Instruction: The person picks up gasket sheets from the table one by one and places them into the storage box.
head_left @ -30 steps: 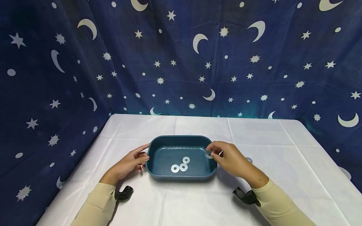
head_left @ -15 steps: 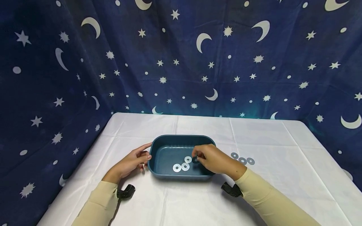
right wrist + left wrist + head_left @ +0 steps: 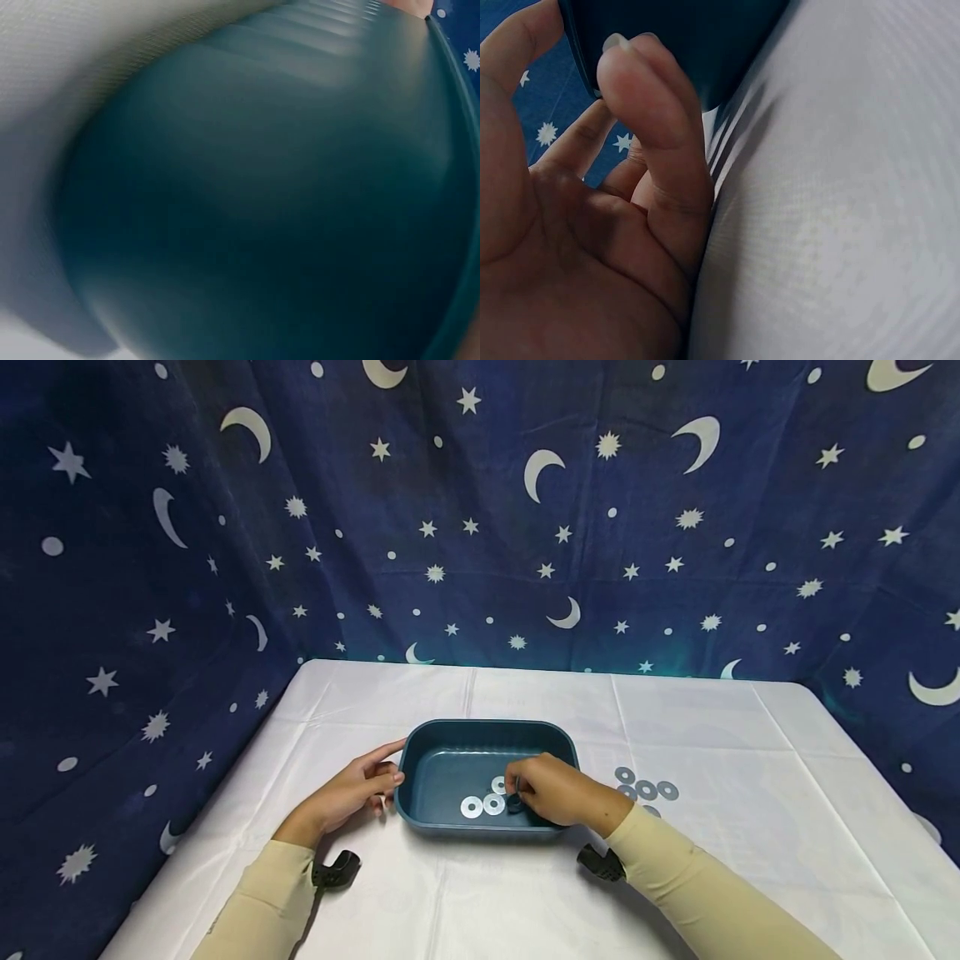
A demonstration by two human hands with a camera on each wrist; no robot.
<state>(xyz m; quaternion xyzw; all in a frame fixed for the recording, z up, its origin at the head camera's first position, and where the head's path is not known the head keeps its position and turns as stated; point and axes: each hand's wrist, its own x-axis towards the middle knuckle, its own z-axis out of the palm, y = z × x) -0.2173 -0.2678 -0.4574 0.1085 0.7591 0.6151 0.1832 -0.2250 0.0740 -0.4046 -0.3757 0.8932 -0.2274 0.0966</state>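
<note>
A dark teal rectangular tub (image 3: 450,831) stands on the white-covered table. My left hand (image 3: 352,793) rests against its left end, with thumb tip at the rim and index finger stretched along the outside. In the left wrist view, several fingers of this left hand (image 3: 630,195) bend beside the tub wall (image 3: 705,37). My right hand (image 3: 551,789) reaches inside the tub and pinches a dark-looking washer (image 3: 515,803) low over the floor. Silvery flat washers (image 3: 472,807) lie just left of it, one partly covered by the fingers. The right wrist view mostly shows the tub's outside (image 3: 247,180).
To the tub's right, several grey flat washers (image 3: 647,790) lie grouped on the white tablecloth (image 3: 720,860). A dark blue curtain (image 3: 465,493) with moons and stars surrounds the table's back and sides. A black wrist strap (image 3: 337,870) sticks out by the left sleeve.
The right hand has carried a washer from over the tub's right rim leftward and down to its floor. The washers on the table are now uncovered. The left hand stays against the tub.
</note>
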